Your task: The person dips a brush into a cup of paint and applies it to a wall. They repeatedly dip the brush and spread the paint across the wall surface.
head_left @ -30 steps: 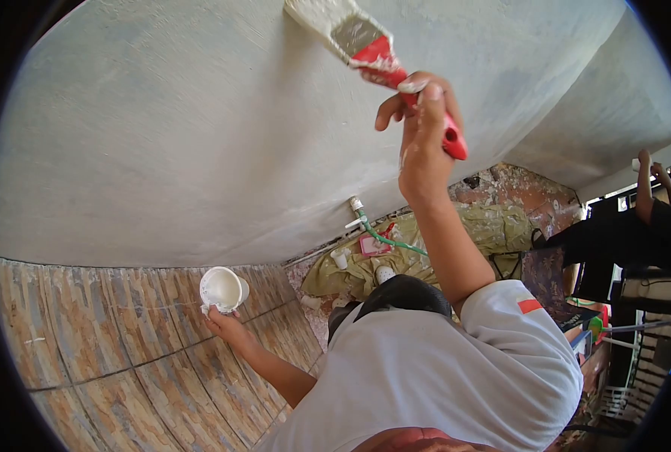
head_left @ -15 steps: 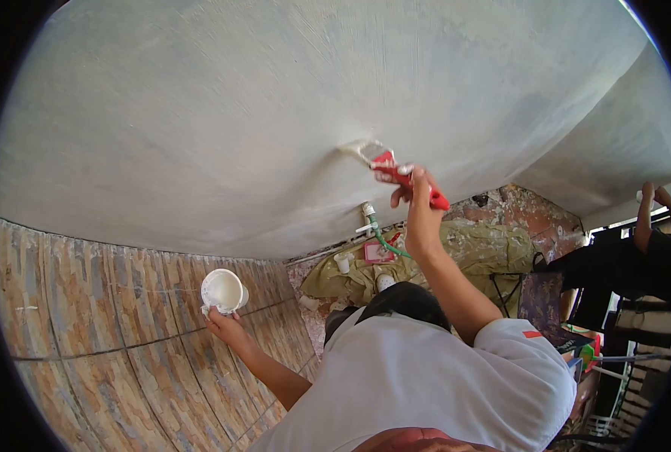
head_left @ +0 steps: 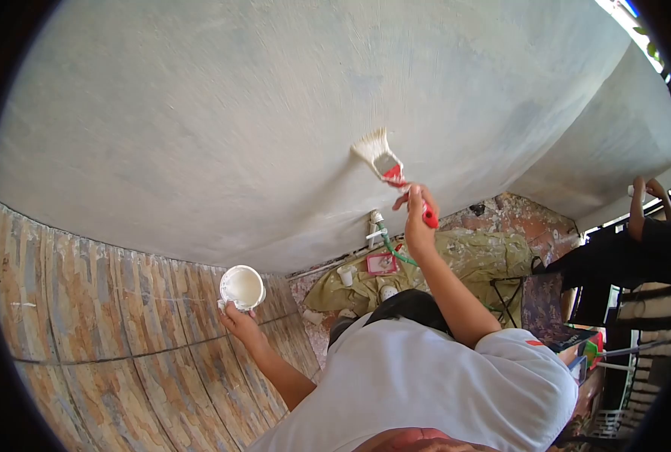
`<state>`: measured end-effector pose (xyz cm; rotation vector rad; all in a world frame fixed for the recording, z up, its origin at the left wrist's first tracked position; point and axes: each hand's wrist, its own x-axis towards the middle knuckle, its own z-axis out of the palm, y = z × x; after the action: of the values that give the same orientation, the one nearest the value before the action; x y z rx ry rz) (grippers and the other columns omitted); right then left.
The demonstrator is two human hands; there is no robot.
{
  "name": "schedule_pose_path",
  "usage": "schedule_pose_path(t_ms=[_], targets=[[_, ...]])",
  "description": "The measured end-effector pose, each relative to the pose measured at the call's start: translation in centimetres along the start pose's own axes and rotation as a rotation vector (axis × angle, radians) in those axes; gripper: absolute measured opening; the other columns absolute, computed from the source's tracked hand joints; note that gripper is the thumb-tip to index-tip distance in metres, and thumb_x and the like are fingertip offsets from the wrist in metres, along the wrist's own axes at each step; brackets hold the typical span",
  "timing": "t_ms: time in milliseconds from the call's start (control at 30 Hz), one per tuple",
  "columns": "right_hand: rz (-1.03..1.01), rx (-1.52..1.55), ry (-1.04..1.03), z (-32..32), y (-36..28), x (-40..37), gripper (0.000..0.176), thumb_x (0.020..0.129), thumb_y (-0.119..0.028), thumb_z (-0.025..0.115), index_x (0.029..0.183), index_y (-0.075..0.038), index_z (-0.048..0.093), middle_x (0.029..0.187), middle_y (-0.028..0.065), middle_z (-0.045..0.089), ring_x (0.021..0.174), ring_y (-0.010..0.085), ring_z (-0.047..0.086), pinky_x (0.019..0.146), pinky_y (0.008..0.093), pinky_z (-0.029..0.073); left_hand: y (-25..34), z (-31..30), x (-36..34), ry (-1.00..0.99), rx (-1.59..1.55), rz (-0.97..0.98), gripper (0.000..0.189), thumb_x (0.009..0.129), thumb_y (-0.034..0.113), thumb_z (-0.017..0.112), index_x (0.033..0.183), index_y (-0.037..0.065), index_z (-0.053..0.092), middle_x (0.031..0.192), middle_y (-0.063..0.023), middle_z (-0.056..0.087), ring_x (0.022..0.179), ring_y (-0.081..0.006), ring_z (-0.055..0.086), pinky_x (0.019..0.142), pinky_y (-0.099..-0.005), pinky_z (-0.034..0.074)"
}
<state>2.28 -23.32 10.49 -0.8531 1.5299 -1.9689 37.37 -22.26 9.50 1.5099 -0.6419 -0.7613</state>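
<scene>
My right hand [head_left: 417,207] is closed round the red handle of a paintbrush [head_left: 386,164]. The brush's pale bristles point up and to the left, fanned out at the grey-white wall [head_left: 222,128]; whether they touch it I cannot tell. Lower left, my left hand [head_left: 242,318] grips a white bucket [head_left: 243,287] by its near side, in front of the tiled lower wall [head_left: 154,316]. White paint smears the bucket's rim and inside. Below the brush, a tap [head_left: 375,218] with a green hose sticks out from the wall.
A crumpled green sheet [head_left: 463,252] covers part of the paint-spotted floor, with a pink tray [head_left: 381,264] and a white cup [head_left: 346,275] on it. A folding chair [head_left: 542,301] stands at the right. Beyond it is another person in dark clothes [head_left: 614,260].
The brush has turned, and its bristles now show fanned and pointing more upward. My right hand is slightly lower. The bucket in my left hand appears further right.
</scene>
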Motion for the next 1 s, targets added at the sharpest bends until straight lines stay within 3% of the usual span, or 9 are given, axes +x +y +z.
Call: schedule_pose_path(t_ms=[67,200,267,400,500,567,700,867,1000], targets=[[0.134,0.009,0.059,0.0,2.4,-2.0,0.032,0.093,-0.034,0.044,0.091,-0.004,0.056,0.063,0.0001,0.055,0.057,0.0054,0.043,0.055,0.0208,0.030,-0.3,-0.7,1.3,-0.018,0.030,-0.011,0.026,0.088,0.025,0.044,0.103,0.005,0.049,0.088,-0.0039,0.056,0.068,-0.0094,0.048,0.049,-0.0221,0.035],[0.294,0.248,0.240,1.8,-1.2,-2.0,0.029,0.092,-0.032,0.047,0.092,-0.004,0.055,0.076,0.0038,0.058,0.060,0.0107,0.052,0.058,0.0234,0.035,0.8,-1.7,2.8,-0.074,-0.001,0.026,0.023,0.087,0.025,0.044,0.094,0.005,0.053,0.082,-0.0019,0.053,0.064,-0.0097,0.046,0.048,-0.0236,0.033],[0.140,0.333,0.192,2.4,-6.1,-0.2,0.027,0.092,-0.031,0.048,0.093,-0.005,0.054,0.085,0.0052,0.058,0.065,0.0150,0.056,0.063,0.0266,0.038,1.6,-2.5,3.4,-0.081,0.007,0.019,0.025,0.088,0.025,0.043,0.100,0.004,0.051,0.084,-0.0031,0.054,0.064,-0.0097,0.046,0.047,-0.0229,0.034],[-0.471,0.639,0.042,5.6,-17.8,3.2,0.025,0.092,-0.027,0.046,0.091,-0.003,0.053,0.080,0.0056,0.057,0.065,0.0172,0.056,0.065,0.0279,0.035,2.3,-3.3,4.2,-0.051,0.009,-0.001,0.029,0.089,0.023,0.042,0.106,0.001,0.048,0.084,-0.0049,0.054,0.063,-0.0104,0.046,0.047,-0.0222,0.034],[-0.443,0.550,0.058,7.4,-18.6,5.0,0.026,0.092,-0.028,0.047,0.094,-0.003,0.054,0.083,0.0061,0.059,0.067,0.0164,0.058,0.064,0.0268,0.035,1.6,-4.3,5.1,-0.085,-0.003,0.012,0.029,0.089,0.023,0.042,0.107,0.001,0.047,0.085,-0.0057,0.054,0.062,-0.0110,0.046,0.047,-0.0223,0.034],[-0.349,0.490,0.082,8.3,-15.1,5.1,0.032,0.092,-0.034,0.048,0.099,-0.004,0.057,0.093,0.0053,0.063,0.069,0.0134,0.059,0.064,0.0243,0.034,0.5,-5.2,6.1,-0.116,-0.002,0.010,0.029,0.089,0.023,0.042,0.107,0.001,0.047,0.085,-0.0058,0.054,0.061,-0.0109,0.046,0.047,-0.0223,0.034],[-0.117,0.276,0.250,7.9,-6.8,0.1,0.034,0.092,-0.036,0.048,0.101,-0.006,0.058,0.093,0.0016,0.064,0.069,0.0086,0.059,0.061,0.0219,0.032,-0.6,-7.1,7.2,-0.237,0.012,-0.018,0.030,0.089,0.023,0.042,0.108,0.001,0.047,0.086,-0.0057,0.055,0.061,-0.0101,0.046,0.046,-0.0222,0.034],[0.113,0.153,0.345,4.9,5.6,-4.9,0.035,0.091,-0.037,0.047,0.103,-0.006,0.058,0.092,0.0020,0.064,0.066,0.0087,0.057,0.055,0.0207,0.032,-1.2,-8.2,7.8,-0.193,0.007,-0.074,0.030,0.089,0.023,0.042,0.111,0.002,0.046,0.086,-0.0055,0.056,0.063,-0.0093,0.047,0.047,-0.0219,0.034],[0.340,0.144,0.436,5.1,4.2,-4.2,0.029,0.089,-0.029,0.050,0.101,-0.005,0.059,0.086,0.0035,0.065,0.063,0.0090,0.057,0.049,0.0212,0.035,-1.7,-9.0,9.3,-0.253,0.009,-0.073,0.032,0.090,0.022,0.042,0.114,0.002,0.045,0.088,-0.0049,0.056,0.065,-0.0093,0.047,0.047,-0.0212,0.034]])
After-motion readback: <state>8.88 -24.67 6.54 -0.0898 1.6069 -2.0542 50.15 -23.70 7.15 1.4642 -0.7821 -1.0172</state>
